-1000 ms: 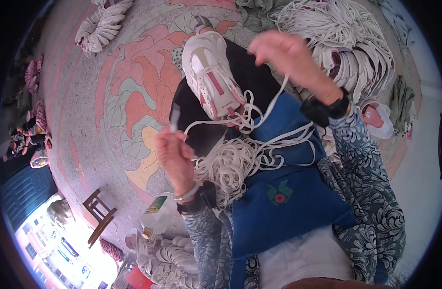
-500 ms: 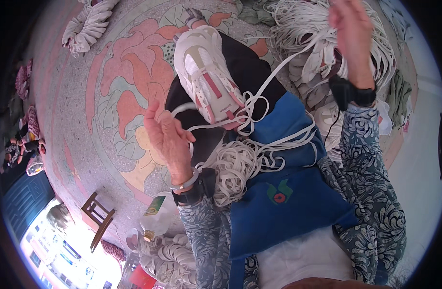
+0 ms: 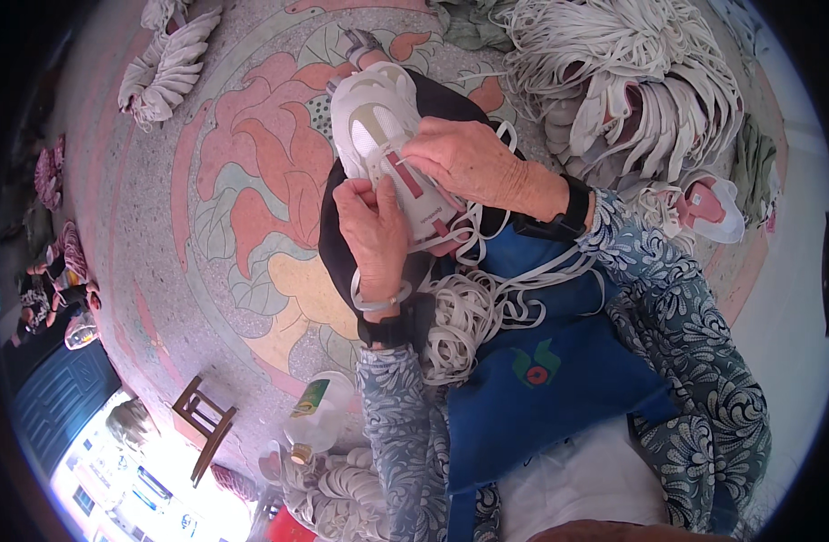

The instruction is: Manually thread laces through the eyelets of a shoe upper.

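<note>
A white and pink shoe upper [image 3: 369, 122] lies across my lap, its tongue with a dark pink strip facing up. My left hand [image 3: 376, 226] is closed at the near left eyelet edge of the upper, thumb and fingers pinching there. My right hand [image 3: 473, 164] is pinched over the tongue, close to the left fingertips, on what looks like the end of a white shoelace [image 3: 511, 137]. The exact grip is partly hidden by the fingers. Loops of lace lie at the heel end, beside a heap of white laces [image 3: 460, 321] on the blue apron [image 3: 545, 379].
A large pile of laced-together shoe uppers [image 3: 631, 81] is at the far right, with another string of uppers [image 3: 166, 68] at far left. A clear plastic bottle [image 3: 320, 415] and more uppers [image 3: 342, 497] are near my left arm. A small wooden stool [image 3: 202, 420] stands farther left.
My right hand has come down from the far right, where it drew a lace out, to the upper's eyelets. My left hand has moved right onto the upper and closed.
</note>
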`<state>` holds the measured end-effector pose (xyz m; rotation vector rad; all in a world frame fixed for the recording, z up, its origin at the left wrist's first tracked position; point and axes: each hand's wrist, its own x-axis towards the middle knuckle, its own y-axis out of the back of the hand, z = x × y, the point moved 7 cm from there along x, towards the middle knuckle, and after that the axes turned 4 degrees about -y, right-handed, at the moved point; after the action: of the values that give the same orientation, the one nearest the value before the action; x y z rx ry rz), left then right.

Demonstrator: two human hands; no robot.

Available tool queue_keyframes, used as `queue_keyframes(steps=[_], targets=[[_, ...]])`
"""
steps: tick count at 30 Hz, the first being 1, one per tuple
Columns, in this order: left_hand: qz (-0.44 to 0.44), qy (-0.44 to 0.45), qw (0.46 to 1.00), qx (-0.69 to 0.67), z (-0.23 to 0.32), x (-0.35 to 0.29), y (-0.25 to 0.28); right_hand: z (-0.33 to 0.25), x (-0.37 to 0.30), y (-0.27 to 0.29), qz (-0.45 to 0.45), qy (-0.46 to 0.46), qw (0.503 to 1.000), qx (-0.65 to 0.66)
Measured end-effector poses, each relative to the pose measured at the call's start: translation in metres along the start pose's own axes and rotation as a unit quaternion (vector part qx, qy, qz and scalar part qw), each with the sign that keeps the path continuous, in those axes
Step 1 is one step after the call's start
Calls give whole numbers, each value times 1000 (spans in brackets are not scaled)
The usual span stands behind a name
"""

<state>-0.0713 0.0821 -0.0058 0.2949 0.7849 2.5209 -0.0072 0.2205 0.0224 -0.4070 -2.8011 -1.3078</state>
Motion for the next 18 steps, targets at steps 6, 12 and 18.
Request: queue_keyframes(steps=[6,12,18], targets=[[-8,-5,1000,-10,-7,-3,-9,7,-1,3,29,-8,999,28],[-7,-25,1000,-4,3,-3,-6,4,2,1,47,14,998,35],[-28,54,998,-31,-3,1,-2,7,2,-3,19,-1,1000,-5]])
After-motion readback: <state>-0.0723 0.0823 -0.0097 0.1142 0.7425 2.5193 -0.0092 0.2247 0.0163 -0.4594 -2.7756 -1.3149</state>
